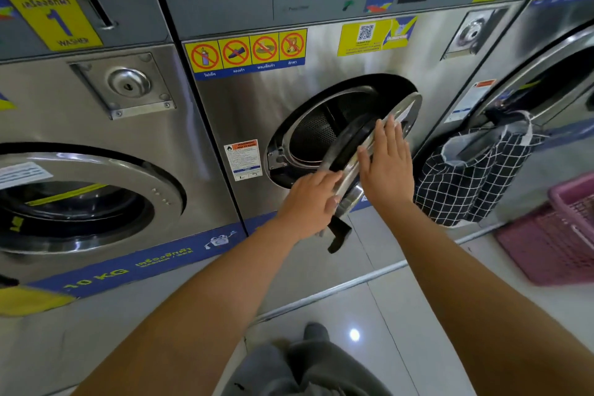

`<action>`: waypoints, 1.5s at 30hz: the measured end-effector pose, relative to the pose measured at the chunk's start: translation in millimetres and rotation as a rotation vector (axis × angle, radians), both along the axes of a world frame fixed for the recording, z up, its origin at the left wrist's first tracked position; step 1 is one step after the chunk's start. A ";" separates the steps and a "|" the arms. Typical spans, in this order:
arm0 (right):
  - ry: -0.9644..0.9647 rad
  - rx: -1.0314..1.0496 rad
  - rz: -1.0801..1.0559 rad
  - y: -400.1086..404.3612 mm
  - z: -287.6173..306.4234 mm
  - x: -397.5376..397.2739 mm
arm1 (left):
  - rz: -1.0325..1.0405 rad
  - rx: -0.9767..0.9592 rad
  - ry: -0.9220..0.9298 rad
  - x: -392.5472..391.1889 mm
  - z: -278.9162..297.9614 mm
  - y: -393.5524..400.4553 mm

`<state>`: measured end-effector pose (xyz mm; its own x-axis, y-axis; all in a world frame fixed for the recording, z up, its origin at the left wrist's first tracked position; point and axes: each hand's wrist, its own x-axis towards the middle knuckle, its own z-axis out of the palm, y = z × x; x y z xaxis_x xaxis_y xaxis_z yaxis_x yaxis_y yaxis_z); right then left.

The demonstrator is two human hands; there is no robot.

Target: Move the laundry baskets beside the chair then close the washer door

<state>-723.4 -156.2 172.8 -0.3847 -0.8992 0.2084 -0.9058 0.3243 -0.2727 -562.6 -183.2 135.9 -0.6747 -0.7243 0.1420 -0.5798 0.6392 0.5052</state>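
Observation:
The middle washer's round steel door (403, 112) stands partly open, swung out edge-on in front of the dark drum opening (318, 132). My left hand (310, 202) grips the door's lower rim, just above its black handle (339, 235). My right hand (387, 164) lies flat with fingers spread against the door's outer face. A black-and-white checked fabric laundry basket (466, 177) sits on the floor to the right of this washer. A pink plastic laundry basket (549, 241) stands at the far right. No chair is in view.
Washer number 1 (83, 202) with a shut door is on the left, and another washer (553, 74) is on the right behind the baskets. White glossy floor tiles (401, 315) lie below. My grey trouser leg and sock (308, 360) show at the bottom.

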 end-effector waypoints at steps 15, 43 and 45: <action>-0.028 -0.069 -0.092 83.8 -24.1 -65.1 | -0.117 -0.121 -0.369 -83.1 2.0 17.6; 0.174 -0.042 -0.144 135.1 -28.4 -245.7 | 0.013 -0.187 -0.498 -241.9 11.1 65.8; 0.199 -0.046 -0.130 128.9 -20.3 -239.4 | 0.085 -0.184 -0.526 -219.3 11.0 58.5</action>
<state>-962.8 -27.3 152.5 -0.4438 -0.8326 0.3312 -0.8946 0.4331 -0.1101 -781.8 -124.8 146.9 -0.6290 -0.7744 -0.0685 -0.7769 0.6293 0.0192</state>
